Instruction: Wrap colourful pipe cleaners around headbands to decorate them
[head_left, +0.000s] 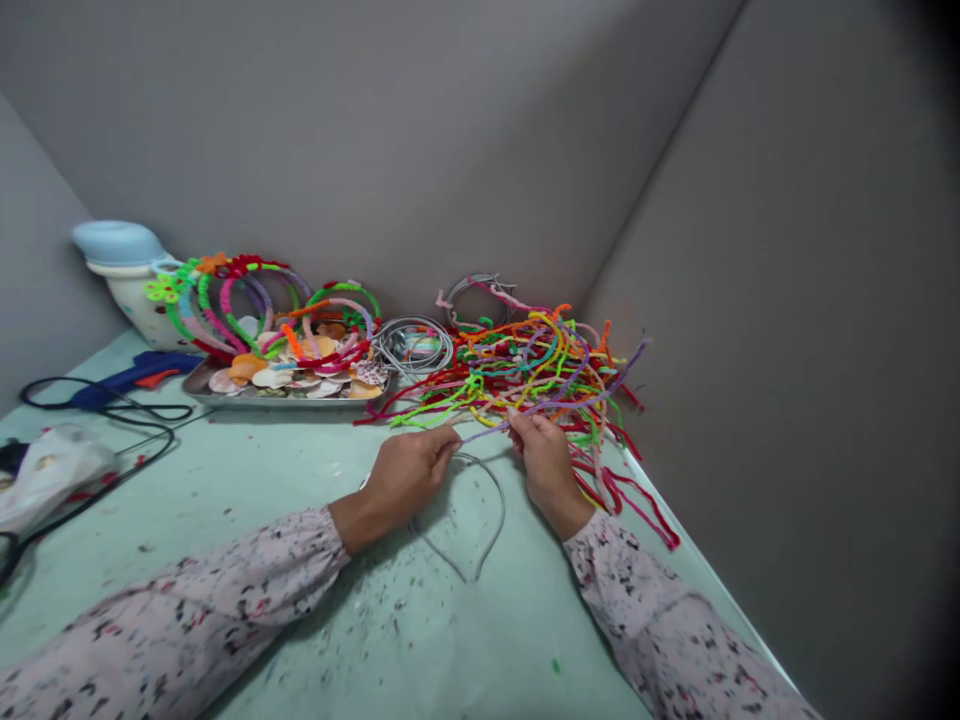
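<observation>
Your L hand [409,472] and R hand [547,458], set apart, each pinch the purple stem [486,433], prob. to keep the bit b/w them straight, near the bent wire's [503,507] far end, w/ its tail over the pile [525,365].

free room front ctr of table [480,660], wire loop [503,505] just beyond, pipe cleaner pile [517,355] blocking back R, shell tray [289,402] blocking back L, blk cord [171,437] on L side, wall [810,350] along R edge
</observation>
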